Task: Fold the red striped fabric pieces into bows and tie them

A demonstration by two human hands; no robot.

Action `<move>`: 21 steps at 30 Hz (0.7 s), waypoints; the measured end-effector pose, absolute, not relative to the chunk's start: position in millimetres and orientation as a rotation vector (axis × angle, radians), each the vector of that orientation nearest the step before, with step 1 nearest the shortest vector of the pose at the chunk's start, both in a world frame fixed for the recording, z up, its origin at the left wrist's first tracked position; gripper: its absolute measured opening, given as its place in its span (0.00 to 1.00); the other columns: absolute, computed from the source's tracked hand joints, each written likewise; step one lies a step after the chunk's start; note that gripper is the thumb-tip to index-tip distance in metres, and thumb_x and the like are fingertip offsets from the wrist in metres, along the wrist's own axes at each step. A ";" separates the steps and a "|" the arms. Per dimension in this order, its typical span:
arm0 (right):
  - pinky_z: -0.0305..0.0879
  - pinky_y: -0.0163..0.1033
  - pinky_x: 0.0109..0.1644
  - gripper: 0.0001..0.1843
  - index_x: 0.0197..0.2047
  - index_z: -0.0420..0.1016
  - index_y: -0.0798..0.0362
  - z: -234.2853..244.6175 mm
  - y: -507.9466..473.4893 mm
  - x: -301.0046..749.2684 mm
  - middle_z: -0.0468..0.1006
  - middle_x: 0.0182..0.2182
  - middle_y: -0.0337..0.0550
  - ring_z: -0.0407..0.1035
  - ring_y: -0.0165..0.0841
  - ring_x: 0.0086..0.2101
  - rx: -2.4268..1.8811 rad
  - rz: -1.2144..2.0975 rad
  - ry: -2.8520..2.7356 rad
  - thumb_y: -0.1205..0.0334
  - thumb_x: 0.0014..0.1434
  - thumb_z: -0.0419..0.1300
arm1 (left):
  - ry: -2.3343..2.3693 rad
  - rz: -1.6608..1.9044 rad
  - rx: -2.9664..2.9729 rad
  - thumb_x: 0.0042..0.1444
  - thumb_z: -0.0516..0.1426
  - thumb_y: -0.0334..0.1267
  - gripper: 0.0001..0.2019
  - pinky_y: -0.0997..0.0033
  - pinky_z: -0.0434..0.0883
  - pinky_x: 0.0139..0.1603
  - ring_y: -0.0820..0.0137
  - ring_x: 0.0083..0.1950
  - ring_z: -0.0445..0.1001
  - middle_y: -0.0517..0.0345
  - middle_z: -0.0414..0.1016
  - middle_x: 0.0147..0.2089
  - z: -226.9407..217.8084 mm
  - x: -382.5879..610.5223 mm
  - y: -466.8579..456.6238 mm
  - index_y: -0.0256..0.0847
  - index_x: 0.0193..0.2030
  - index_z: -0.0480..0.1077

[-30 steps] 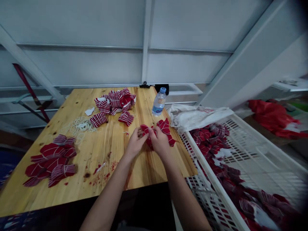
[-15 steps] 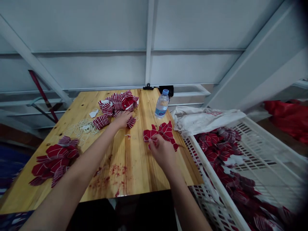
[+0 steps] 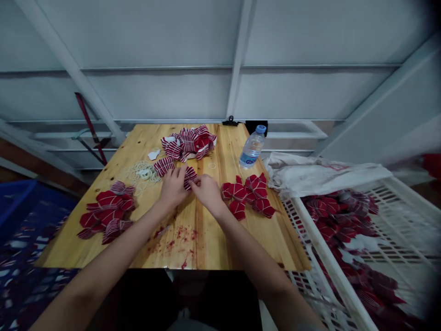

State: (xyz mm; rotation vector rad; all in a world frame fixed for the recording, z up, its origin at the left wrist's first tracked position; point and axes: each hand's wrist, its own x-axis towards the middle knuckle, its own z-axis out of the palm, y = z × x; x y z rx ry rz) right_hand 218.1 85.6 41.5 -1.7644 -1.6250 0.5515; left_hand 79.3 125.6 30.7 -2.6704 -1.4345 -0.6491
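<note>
We record two hands at a wooden table [image 3: 103,220]. The left hand [image 3: 173,187] and right hand [image 3: 206,192] are both curled, their fingertips pinching one striped fabric piece [image 3: 189,178] from either side, above the table's middle.

We count one further loose striped piece [image 3: 164,166] just beyond the left hand. The table carries three heaps of similar red-and-white pieces: a far heap [image 3: 189,142], a left heap [image 3: 106,211] and a right heap [image 3: 248,195]. Pieces per heap cannot be counted reliably.

Also on the table: one tangle of elastic loops [image 3: 144,172], one white scrap [image 3: 154,154], red stains [image 3: 175,241] and one plastic water bottle [image 3: 252,147]. Its blue label is too small to read.

One white plastic crate [image 3: 329,262] beside the table holds more red pieces [image 3: 339,225]. One white sack [image 3: 324,179] lies across its far end.
</note>
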 end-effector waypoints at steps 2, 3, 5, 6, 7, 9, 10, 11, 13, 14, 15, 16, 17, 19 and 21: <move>0.62 0.37 0.41 0.10 0.35 0.79 0.55 33.9 91.2 206.2 0.78 0.36 0.48 0.70 0.35 0.36 -1.710 0.689 -1.606 0.58 0.59 0.60 | -1.512 -0.691 -2.652 0.52 0.56 0.37 0.34 0.52 0.62 0.58 0.48 0.58 0.65 0.35 0.67 0.58 19.0 72.4 123.5 0.29 0.65 0.54; 0.61 0.36 0.40 0.08 0.36 0.79 0.55 30.3 93.8 202.5 0.78 0.35 0.47 0.70 0.34 0.35 -1.681 0.777 -1.601 0.60 0.59 0.61 | -1.527 -0.704 -2.668 0.52 0.57 0.38 0.35 0.52 0.62 0.58 0.47 0.59 0.65 0.33 0.66 0.59 13.2 68.8 123.9 0.28 0.65 0.54; 0.61 0.34 0.38 0.06 0.33 0.77 0.55 24.6 100.0 199.2 0.78 0.31 0.44 0.69 0.32 0.32 -1.645 0.944 -1.599 0.62 0.58 0.61 | -1.522 -0.720 -2.735 0.49 0.60 0.42 0.39 0.50 0.62 0.58 0.47 0.61 0.64 0.33 0.64 0.61 2.6 61.5 126.8 0.29 0.66 0.53; 0.60 0.33 0.36 0.06 0.31 0.76 0.56 22.6 103.8 199.5 0.77 0.28 0.42 0.67 0.30 0.30 -1.639 1.008 -1.605 0.63 0.58 0.61 | -1.530 -0.741 -2.768 0.47 0.62 0.45 0.42 0.50 0.62 0.59 0.47 0.61 0.64 0.33 0.64 0.61 -2.2 57.9 129.0 0.31 0.66 0.52; 0.59 0.33 0.33 0.08 0.27 0.75 0.56 21.2 107.8 200.7 0.75 0.25 0.40 0.66 0.29 0.27 -1.638 1.067 -1.610 0.64 0.57 0.61 | -1.547 -0.770 -2.798 0.44 0.63 0.48 0.45 0.49 0.62 0.59 0.47 0.61 0.65 0.35 0.64 0.60 -6.5 54.5 131.5 0.32 0.66 0.51; 0.56 0.31 0.28 0.12 0.21 0.71 0.56 19.6 115.7 204.9 0.70 0.18 0.35 0.61 0.26 0.22 -1.634 1.215 -1.606 0.65 0.55 0.63 | -1.599 -0.838 -2.844 0.41 0.65 0.52 0.48 0.52 0.64 0.58 0.50 0.58 0.68 0.37 0.68 0.57 -13.0 49.0 136.4 0.32 0.65 0.52; 0.54 0.31 0.25 0.14 0.20 0.69 0.56 19.2 119.4 207.3 0.67 0.16 0.34 0.58 0.25 0.20 -1.632 1.288 -1.600 0.65 0.54 0.64 | -1.626 -0.866 -2.858 0.40 0.65 0.52 0.46 0.54 0.65 0.56 0.51 0.55 0.70 0.39 0.70 0.54 -15.1 47.1 138.6 0.32 0.63 0.54; 0.52 0.31 0.23 0.14 0.19 0.68 0.56 18.7 122.7 209.5 0.64 0.14 0.32 0.56 0.24 0.18 -1.631 1.354 -1.589 0.64 0.53 0.64 | -1.639 -0.876 -2.872 0.41 0.65 0.52 0.42 0.56 0.67 0.53 0.53 0.52 0.71 0.41 0.72 0.51 -16.2 45.6 140.2 0.32 0.60 0.58; 0.49 0.31 0.20 0.14 0.19 0.67 0.55 17.5 128.4 213.1 0.62 0.12 0.31 0.55 0.24 0.16 -1.631 1.453 -1.560 0.64 0.52 0.64 | -1.614 -0.859 -2.895 0.43 0.63 0.51 0.32 0.59 0.69 0.47 0.56 0.46 0.73 0.45 0.74 0.45 -16.2 44.2 141.8 0.34 0.51 0.64; 0.49 0.31 0.19 0.14 0.19 0.67 0.55 16.7 131.0 214.2 0.62 0.12 0.31 0.55 0.24 0.16 -1.632 1.484 -1.542 0.64 0.53 0.63 | -1.591 -0.847 -2.892 0.45 0.63 0.51 0.27 0.60 0.69 0.45 0.57 0.44 0.72 0.46 0.74 0.42 -15.5 44.0 141.8 0.36 0.47 0.65; 0.49 0.31 0.19 0.13 0.20 0.67 0.55 15.8 133.5 214.8 0.63 0.12 0.32 0.56 0.24 0.15 -1.634 1.505 -1.524 0.65 0.53 0.63 | -1.569 -0.837 -2.879 0.46 0.62 0.52 0.24 0.60 0.68 0.44 0.58 0.42 0.72 0.48 0.73 0.40 -14.7 43.9 141.4 0.37 0.44 0.66; 0.49 0.31 0.19 0.13 0.20 0.66 0.55 14.9 136.1 214.8 0.64 0.12 0.32 0.56 0.24 0.15 -1.637 1.517 -1.503 0.65 0.54 0.62 | -1.551 -0.833 -2.861 0.47 0.61 0.52 0.23 0.60 0.68 0.43 0.58 0.42 0.71 0.48 0.73 0.39 -14.0 43.9 140.7 0.38 0.42 0.66; 0.48 0.31 0.18 0.13 0.20 0.66 0.55 14.0 138.6 214.2 0.64 0.12 0.33 0.56 0.25 0.15 -1.641 1.523 -1.480 0.65 0.54 0.61 | -1.539 -0.834 -2.844 0.47 0.61 0.53 0.22 0.59 0.68 0.44 0.58 0.42 0.71 0.49 0.72 0.39 -13.7 44.0 139.7 0.38 0.42 0.66; 0.47 0.32 0.18 0.13 0.20 0.65 0.54 12.3 143.2 211.6 0.64 0.12 0.33 0.56 0.25 0.14 -1.648 1.525 -1.430 0.65 0.54 0.60 | -1.523 -0.847 -2.810 0.48 0.61 0.53 0.22 0.58 0.67 0.46 0.56 0.45 0.70 0.47 0.72 0.41 -14.0 43.7 137.6 0.38 0.43 0.67; 0.46 0.32 0.17 0.14 0.20 0.63 0.53 11.3 146.2 208.1 0.63 0.11 0.33 0.54 0.24 0.13 -1.650 1.532 -1.379 0.65 0.54 0.60 | -1.498 -0.853 -2.777 0.49 0.61 0.51 0.23 0.57 0.65 0.49 0.54 0.48 0.68 0.44 0.71 0.44 -14.8 42.7 135.3 0.36 0.46 0.67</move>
